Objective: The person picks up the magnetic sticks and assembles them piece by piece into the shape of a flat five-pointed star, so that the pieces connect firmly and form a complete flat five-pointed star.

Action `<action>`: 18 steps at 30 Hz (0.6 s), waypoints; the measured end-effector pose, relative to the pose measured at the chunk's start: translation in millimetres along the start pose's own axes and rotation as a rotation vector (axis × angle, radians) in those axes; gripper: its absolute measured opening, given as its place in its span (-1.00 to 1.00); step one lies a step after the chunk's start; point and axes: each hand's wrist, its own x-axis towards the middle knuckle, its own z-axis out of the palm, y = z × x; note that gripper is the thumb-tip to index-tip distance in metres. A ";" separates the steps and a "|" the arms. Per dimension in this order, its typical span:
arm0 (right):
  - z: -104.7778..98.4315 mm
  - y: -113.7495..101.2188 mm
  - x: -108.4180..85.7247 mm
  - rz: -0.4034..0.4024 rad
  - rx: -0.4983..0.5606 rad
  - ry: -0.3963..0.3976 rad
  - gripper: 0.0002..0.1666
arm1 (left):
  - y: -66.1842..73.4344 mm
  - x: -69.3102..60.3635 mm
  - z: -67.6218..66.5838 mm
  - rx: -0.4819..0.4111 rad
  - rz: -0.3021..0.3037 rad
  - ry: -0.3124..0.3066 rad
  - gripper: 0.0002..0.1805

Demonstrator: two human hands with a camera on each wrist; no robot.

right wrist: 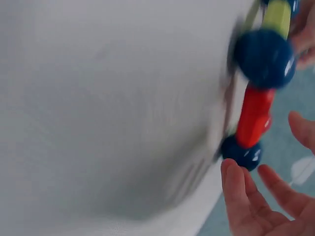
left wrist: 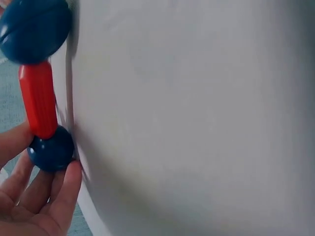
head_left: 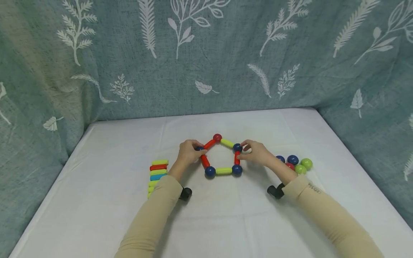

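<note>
Five-sided ring of rods and balls sits mid-counter, closed all round as far as I can see. My left fingers are curled in, pinching the left-corner blue ball. Right fingers spread apart, gripping nothing, at the upper-right blue ball; can't tell if they touch it. Main risk, I'd guess: uneven load. Tugging left with the right side unheld could drag the ring skew or pop a joint. A careless right fingertip could knock that ball off its rods.
</note>
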 end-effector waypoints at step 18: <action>8.1 4.7 -32.4 -0.113 -0.054 -0.011 -0.74 | -0.2 -35.0 -16.0 0.281 0.157 -0.193 -0.66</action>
